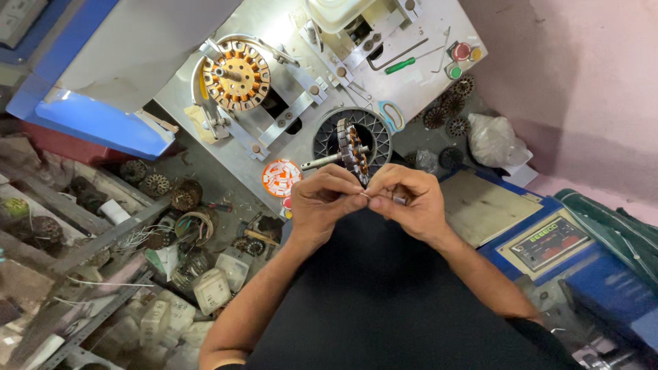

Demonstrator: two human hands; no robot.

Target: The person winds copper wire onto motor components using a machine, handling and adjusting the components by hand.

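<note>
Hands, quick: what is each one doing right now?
Left hand: fingers pinched shut on a thin wire, by the wound stator.
Right hand: pinched shut on the same wire.

Wound stator (353, 147) on a shaft just behind both hands, second stator (238, 75) on the machine (288, 41) farther left.

The stator (353, 149) near both hands shows dull grey laminated metal wound with glossy copper wire, on a bright steel shaft. The second stator (237, 75) on the machine has the same shiny copper. The worktop (425, 82) is brushed, matt metal sheet. The screwdriver (400, 65) has a smooth green plastic handle; the bag (493, 140) is crinkled clear plastic
</note>
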